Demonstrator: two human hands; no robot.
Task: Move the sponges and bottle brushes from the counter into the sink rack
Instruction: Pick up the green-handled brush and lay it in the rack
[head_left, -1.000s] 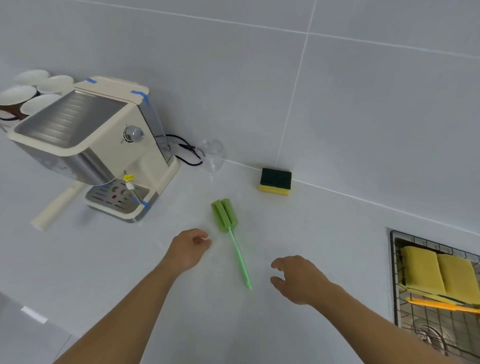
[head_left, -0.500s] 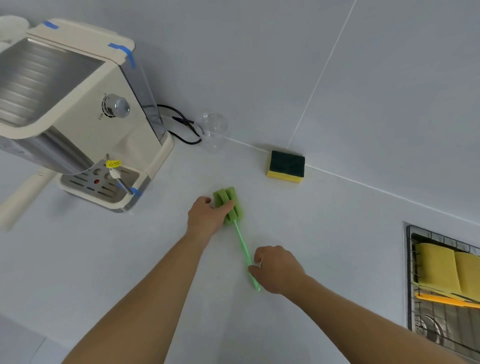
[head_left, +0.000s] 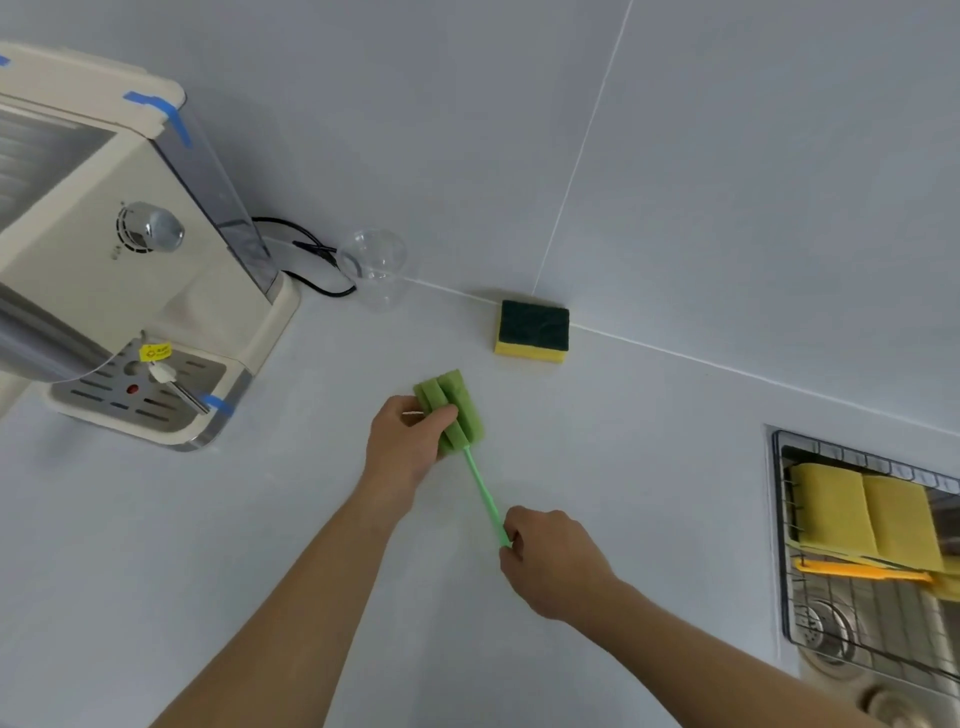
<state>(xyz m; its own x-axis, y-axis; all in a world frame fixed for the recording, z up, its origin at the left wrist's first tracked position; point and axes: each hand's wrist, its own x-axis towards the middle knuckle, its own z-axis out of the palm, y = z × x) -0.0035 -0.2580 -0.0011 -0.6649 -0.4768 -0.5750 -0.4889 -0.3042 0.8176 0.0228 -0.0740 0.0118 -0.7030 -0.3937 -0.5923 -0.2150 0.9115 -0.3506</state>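
Note:
A green bottle brush lies on the white counter. My left hand grips its foam head, and my right hand pinches the near end of its thin handle. A yellow sponge with a dark green scouring top sits against the wall behind the brush. At the right edge the wire sink rack holds two yellow sponges and an orange brush handle.
A cream espresso machine with blue tape stands at the left, its drip tray facing the counter. A clear plastic cup and a black cable sit by the wall. The sink drain shows under the rack.
Both hands reached forward from the bare counter onto the green brush. The left now holds its foam head, the right its handle end. The view shifted closer.

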